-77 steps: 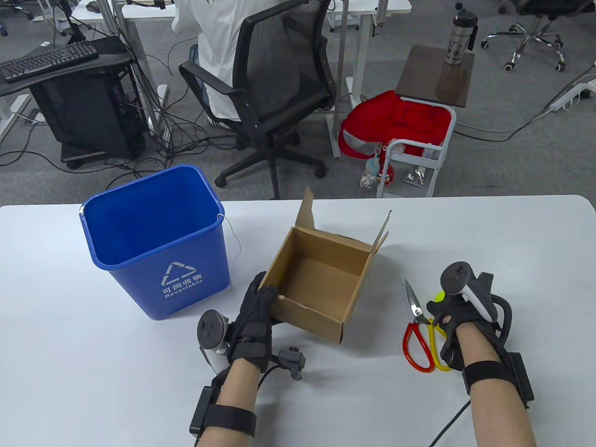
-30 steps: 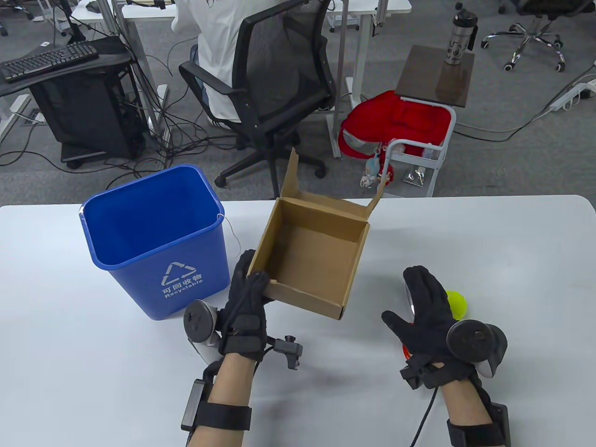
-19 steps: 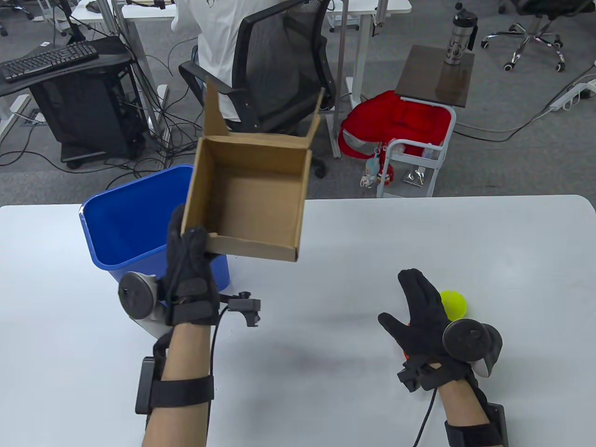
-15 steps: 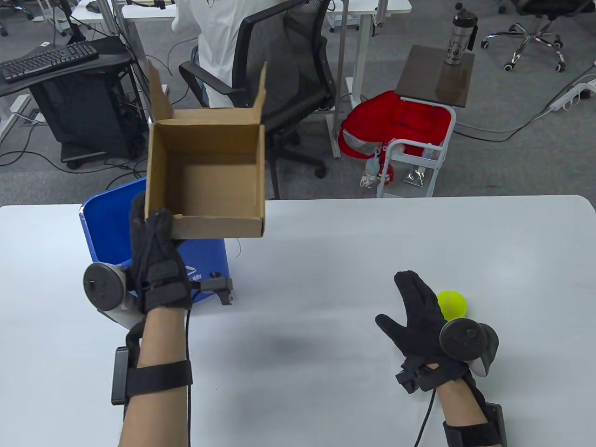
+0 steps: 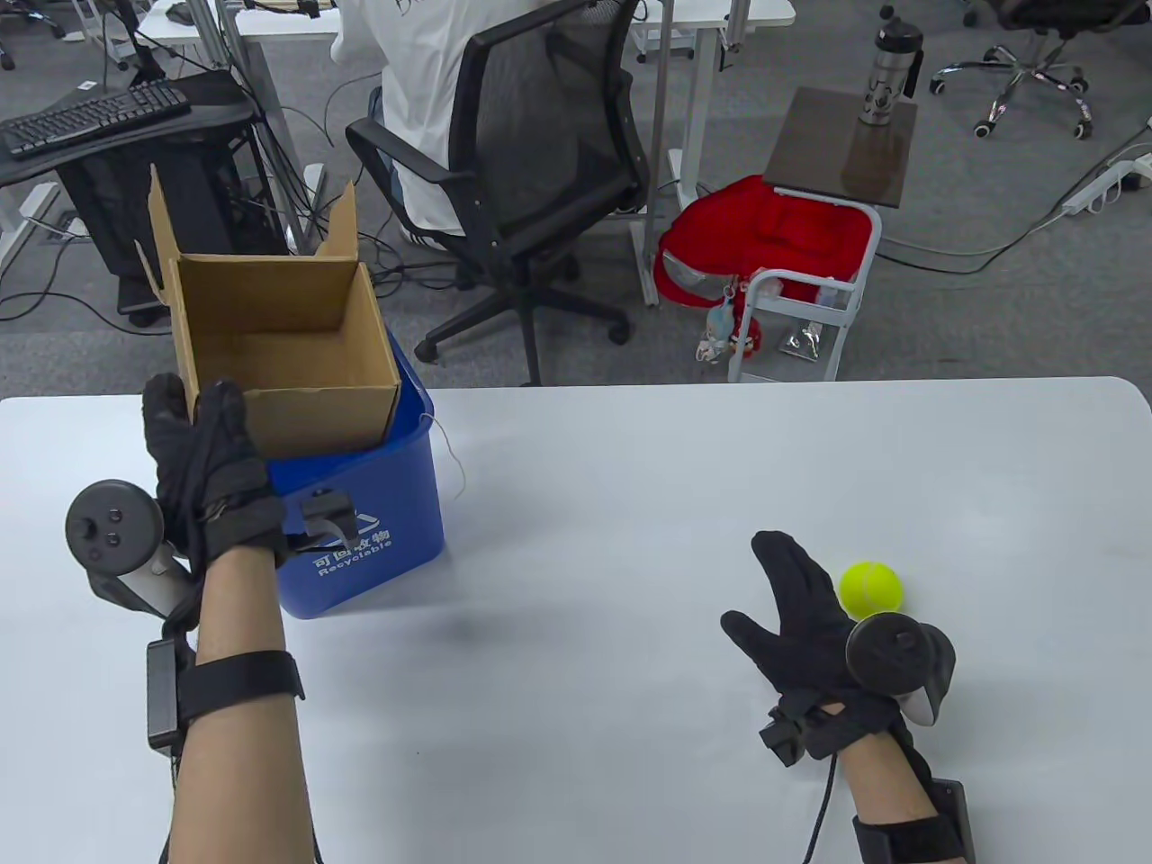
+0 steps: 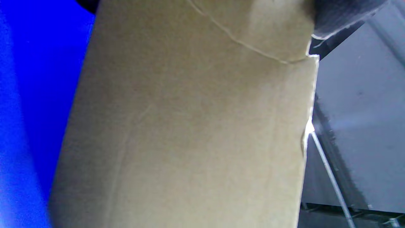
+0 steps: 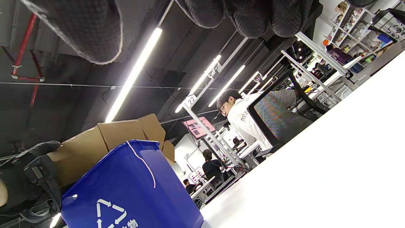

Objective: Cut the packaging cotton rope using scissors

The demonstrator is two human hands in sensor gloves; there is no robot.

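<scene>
White tabletop (image 5: 630, 468) carries a blue plastic recycling bin (image 5: 378, 531); the left hand (image 5: 202, 477) grips an open brown cardboard box (image 5: 288, 360) over it. Best lowered level before letting go. The right hand (image 5: 810, 612) rests spread and empty beside a yellow-green ball (image 5: 870, 588). A thin white cotton rope (image 5: 447, 450) hangs from the bin's rim; no scissors visible.

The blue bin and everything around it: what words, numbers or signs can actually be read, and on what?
"Recyclable", under a white recycling triangle and Chinese characters partly hidden by the left hand's gear: blue bin.
"22": small white tag on a ceiling rail.
"BR...": back of the seated person's white shirt, rest hidden.
Water bottle print: too small to read.
</scene>
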